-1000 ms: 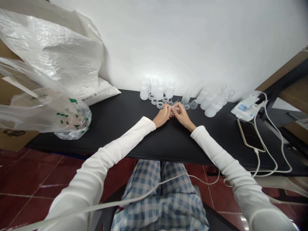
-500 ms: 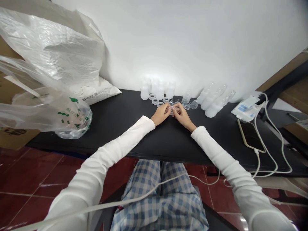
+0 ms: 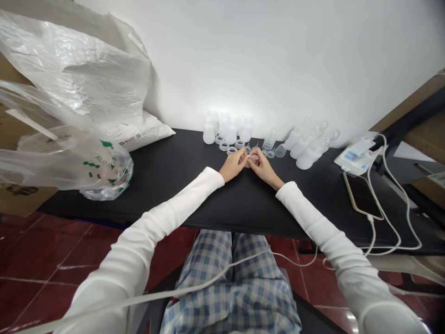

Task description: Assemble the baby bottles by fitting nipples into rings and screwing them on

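Between my left hand [image 3: 233, 165] and my right hand [image 3: 263, 167] is a small clear plastic ring [image 3: 249, 160], pinched by the fingers of both just above the table. My fingers cover part of it, and whether another piece sits inside cannot be made out. Beyond my left hand lie several loose collar rings [image 3: 224, 146] in front of upright frosted bottles [image 3: 231, 133]. Past my right hand are several clear bottle nipples [image 3: 270, 154], a stack of clear caps [image 3: 270, 138] and a clear cap [image 3: 280, 150] lying tilted. Farther right stand bottles with clear tops [image 3: 308, 150].
On the black table [image 3: 156, 181], a clear bag with green print [image 3: 104, 162] and a large white sack [image 3: 114, 79] occupy the left. A phone [image 3: 362, 195], a white box [image 3: 355, 157] and looping white cables [image 3: 394, 227] lie at the right. Another cable [image 3: 208, 284] crosses my lap.
My fingers have shifted slightly on the clear ring, and more of the ring shows beside my right fingers. Everything else on the table stays where it was.
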`<state>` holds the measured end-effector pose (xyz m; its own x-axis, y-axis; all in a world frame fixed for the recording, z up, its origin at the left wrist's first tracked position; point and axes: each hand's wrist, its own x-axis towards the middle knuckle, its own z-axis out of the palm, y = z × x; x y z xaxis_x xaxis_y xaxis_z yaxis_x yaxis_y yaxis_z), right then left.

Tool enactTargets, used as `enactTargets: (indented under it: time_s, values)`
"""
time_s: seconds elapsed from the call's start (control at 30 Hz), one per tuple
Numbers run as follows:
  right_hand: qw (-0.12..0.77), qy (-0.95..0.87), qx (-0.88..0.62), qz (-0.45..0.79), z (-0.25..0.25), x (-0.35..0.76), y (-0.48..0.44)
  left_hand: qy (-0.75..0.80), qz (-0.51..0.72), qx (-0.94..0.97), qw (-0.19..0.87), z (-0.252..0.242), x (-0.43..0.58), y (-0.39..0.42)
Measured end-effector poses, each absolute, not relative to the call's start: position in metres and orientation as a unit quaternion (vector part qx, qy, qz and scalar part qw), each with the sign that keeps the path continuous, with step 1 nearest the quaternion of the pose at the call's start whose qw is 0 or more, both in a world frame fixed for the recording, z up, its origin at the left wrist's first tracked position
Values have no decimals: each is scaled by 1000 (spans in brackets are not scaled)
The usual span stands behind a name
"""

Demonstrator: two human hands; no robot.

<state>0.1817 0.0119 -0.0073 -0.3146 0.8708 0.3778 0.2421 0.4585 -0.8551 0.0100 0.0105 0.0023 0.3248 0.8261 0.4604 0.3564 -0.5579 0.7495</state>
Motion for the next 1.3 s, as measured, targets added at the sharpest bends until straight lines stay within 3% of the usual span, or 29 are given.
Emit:
enactTargets:
  time_s: [0.53, 0.83, 1.13, 1.3]
  values:
    - [427, -747, -414, 297, -6, 182, 8, 400, 424, 750, 313, -1, 8, 12]
    - [447, -714, -391, 371, -10, 183, 13, 390, 442, 732, 343, 0, 9, 14]
    - [456, -715, -393, 356, -8, 182, 10, 397, 440, 746, 305, 3, 9, 12]
    - [446, -698, -402, 391, -2, 181, 7, 389, 437, 737, 338, 1, 11, 11]
